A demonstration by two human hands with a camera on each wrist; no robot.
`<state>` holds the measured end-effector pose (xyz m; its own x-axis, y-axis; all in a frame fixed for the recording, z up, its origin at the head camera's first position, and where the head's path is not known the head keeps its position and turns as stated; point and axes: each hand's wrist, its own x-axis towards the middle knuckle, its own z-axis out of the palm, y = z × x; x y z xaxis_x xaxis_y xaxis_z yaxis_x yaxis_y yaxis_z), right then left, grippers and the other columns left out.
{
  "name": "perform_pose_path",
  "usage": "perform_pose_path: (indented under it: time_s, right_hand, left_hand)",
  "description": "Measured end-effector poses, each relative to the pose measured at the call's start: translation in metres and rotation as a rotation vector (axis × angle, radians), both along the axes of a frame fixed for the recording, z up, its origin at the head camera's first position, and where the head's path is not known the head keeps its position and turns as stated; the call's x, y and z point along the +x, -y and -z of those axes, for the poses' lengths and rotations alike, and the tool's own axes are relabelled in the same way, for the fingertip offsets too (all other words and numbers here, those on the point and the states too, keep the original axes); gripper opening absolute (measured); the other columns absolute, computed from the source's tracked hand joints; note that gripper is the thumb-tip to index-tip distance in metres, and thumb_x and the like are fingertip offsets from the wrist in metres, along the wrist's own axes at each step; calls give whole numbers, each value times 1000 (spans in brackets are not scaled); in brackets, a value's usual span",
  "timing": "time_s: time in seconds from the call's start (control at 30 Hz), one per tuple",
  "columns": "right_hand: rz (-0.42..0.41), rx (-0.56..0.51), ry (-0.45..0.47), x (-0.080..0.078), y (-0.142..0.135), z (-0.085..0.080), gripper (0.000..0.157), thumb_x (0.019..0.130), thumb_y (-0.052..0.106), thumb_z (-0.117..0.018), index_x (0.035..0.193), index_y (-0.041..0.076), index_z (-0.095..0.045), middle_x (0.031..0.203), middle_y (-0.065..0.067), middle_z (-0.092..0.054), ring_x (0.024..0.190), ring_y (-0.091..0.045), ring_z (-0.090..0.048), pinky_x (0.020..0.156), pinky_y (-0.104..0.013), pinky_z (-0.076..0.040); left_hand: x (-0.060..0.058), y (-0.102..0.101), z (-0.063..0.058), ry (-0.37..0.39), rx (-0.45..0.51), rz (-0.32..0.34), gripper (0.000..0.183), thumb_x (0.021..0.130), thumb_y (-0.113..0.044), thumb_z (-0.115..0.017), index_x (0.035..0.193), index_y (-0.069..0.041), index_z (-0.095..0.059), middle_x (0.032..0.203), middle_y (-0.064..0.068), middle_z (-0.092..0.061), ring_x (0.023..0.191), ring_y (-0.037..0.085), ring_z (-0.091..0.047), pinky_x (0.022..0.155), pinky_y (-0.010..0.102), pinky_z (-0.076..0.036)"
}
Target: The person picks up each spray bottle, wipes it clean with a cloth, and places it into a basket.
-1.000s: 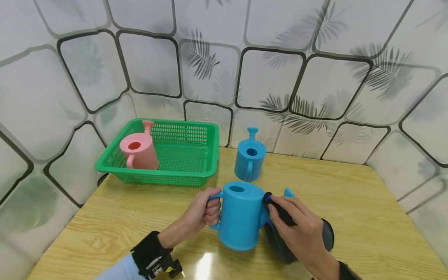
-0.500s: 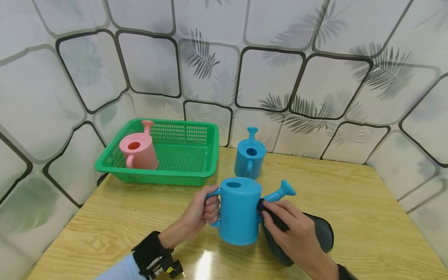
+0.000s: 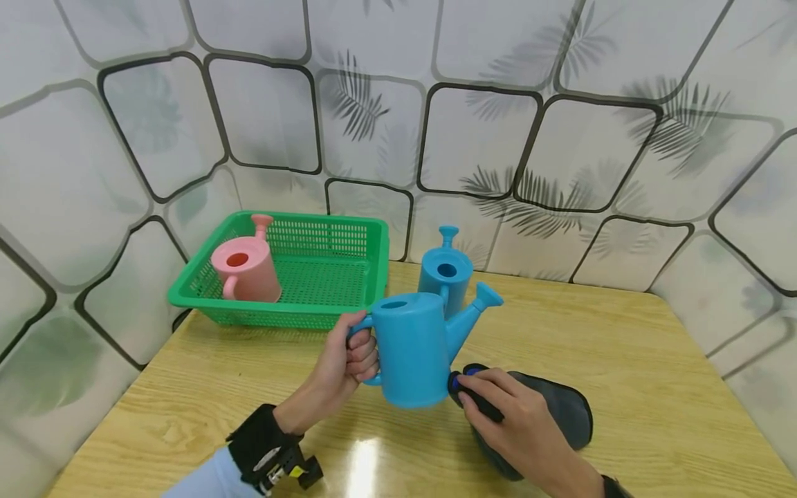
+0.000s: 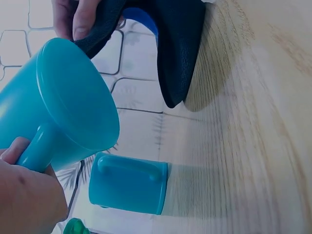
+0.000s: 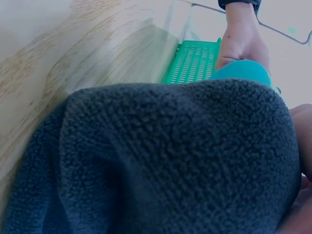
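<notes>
Aloft, left grip (image 3: 340,363) holds watering can (image 3: 413,353) by handle (image 4: 40,147).

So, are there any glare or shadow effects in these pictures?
Head view: a white streak of glare on the table, below the held watering can; left wrist view: a soft shadow on the wood beside the standing watering can; right wrist view: pale background, dark cloth.

Bright glare on the tabletop (image 3: 363,465)
</notes>
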<state>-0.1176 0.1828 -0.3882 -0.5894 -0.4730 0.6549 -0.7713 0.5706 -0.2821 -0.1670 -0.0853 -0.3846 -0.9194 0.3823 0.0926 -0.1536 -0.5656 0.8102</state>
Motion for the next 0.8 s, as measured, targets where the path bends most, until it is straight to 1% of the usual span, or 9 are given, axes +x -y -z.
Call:
perform_pose_path:
  time_s: [0.17,0.27,0.33,0.4,0.47,0.63,0.8]
  right_hand:
    - [1,13,4,0,-1,1,22,85,9,-72,107,7,-71,97,-6,-66,82,-15,-64,74,-11,-50]
    - [5,5,-3,-1,-1,1,20,88,15,-70,106,6,-71,96,-6,-66,81,-15,-64,72,-11,-50]
    - [12,-8,-15,-1,-1,0,22,93,23,-65,105,6,-72,94,-6,-66,79,-14,-64,68,-12,-50]
    - [21,-27,-29,-1,-1,-1,29,97,29,-58,104,6,-72,92,-5,-64,75,-13,-63,63,-13,-50]
    - [29,-46,-49,-1,-1,-2,35,99,33,-52,104,5,-72,91,-5,-63,73,-12,-62,60,-14,-49]
    - [59,-70,-113,-3,-2,-6,37,99,33,-50,104,4,-73,89,-7,-62,67,-11,-59,55,-17,-48]
    - [113,-55,-127,-5,-5,-7,44,99,38,-47,103,3,-74,87,-8,-61,65,-11,-56,52,-20,-46]
  left_hand:
    - [0,1,0,13,24,8,49,106,-29,-28,59,-18,-26,50,-3,-16,41,8,-17,47,30,-13]
    - [0,1,0,15,28,15,49,106,-28,-28,59,-18,-25,50,-3,-16,41,9,-16,47,30,-13]
    - [0,0,1,12,24,27,49,106,-28,-29,58,-18,-26,50,-4,-16,40,9,-16,46,29,-12]
    - [1,-1,2,15,12,47,50,106,-28,-30,57,-18,-26,49,-5,-17,40,8,-16,44,29,-12]
    - [2,-3,3,18,-1,71,50,106,-27,-30,56,-18,-27,48,-5,-18,39,7,-18,44,28,-12]
    - [6,-7,5,31,-59,100,51,105,-30,-32,56,-19,-28,47,-8,-21,39,5,-21,42,25,-16]
    - [8,-9,7,24,-108,107,50,104,-32,-35,57,-19,-29,46,-9,-24,39,5,-24,41,21,-21]
